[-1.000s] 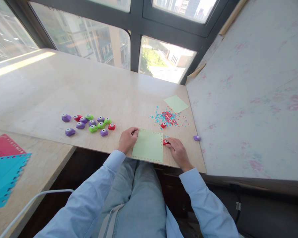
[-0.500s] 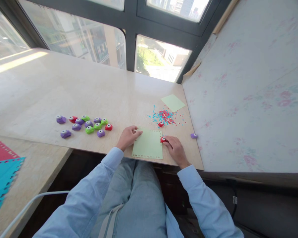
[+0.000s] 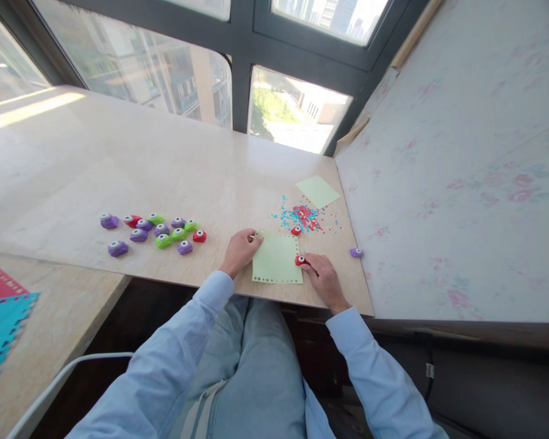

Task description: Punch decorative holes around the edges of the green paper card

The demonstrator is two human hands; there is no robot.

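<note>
A pale green sheet of paper lies near the table's front edge, with small punched holes along its right and bottom sides. My left hand pinches its upper left corner between thumb and fingers. On the paper's right edge sits a red craft punch with a white and black round button. My right hand grips this punch from the right, fingers closed round it. Another red punch stands just beyond the paper's upper right corner.
Several purple, green and red punches stand to the left. Red and blue confetti is scattered beyond the paper, beside a second green sheet. One purple punch is by the wallpapered wall. Blue punched paper lies far left.
The green sheet has shifted slightly right and away from me, its lower edge now farther from the table's edge. My left hand moved with it; the right hand stayed nearly in place.
</note>
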